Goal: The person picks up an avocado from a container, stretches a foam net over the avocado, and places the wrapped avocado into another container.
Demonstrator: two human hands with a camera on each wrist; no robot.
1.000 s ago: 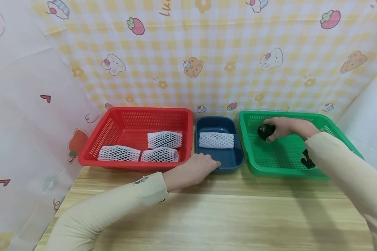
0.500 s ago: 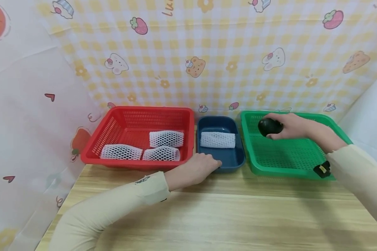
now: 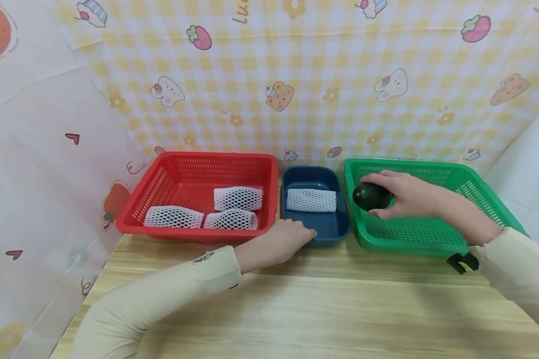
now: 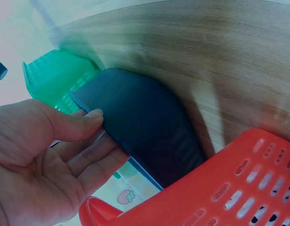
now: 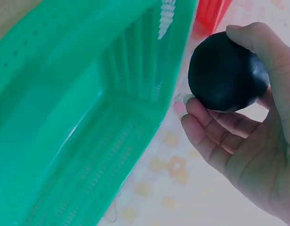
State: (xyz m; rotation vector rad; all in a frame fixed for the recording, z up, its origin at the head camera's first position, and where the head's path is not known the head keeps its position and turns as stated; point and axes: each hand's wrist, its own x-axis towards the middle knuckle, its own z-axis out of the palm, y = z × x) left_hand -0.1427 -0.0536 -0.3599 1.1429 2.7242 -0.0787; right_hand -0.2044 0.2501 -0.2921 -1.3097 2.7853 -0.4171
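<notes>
My right hand (image 3: 406,194) holds a dark green, smooth avocado (image 3: 372,196) between thumb and fingers, above the left side of the green basket (image 3: 400,247). In the right wrist view, the avocado (image 5: 228,73) appears round and nearly black, beside the basket's rim. My left hand (image 3: 280,242) pinches the near rim of the small blue tray (image 3: 325,232). The left wrist view has the thumb over that rim and the fingers on its other side. A white foam net sleeve (image 3: 311,200) lies flat across the tray.
Left of the tray stands a red basket (image 3: 197,164) with three white foam net sleeves (image 3: 238,198), dark showing through their mesh. All three containers stand along the back of the wooden table (image 3: 296,309), before a checked cloth (image 3: 233,70).
My right hand has lifted the avocado out of the green basket's inside and carried it left, toward the blue tray. My left hand stays on the tray rim.
</notes>
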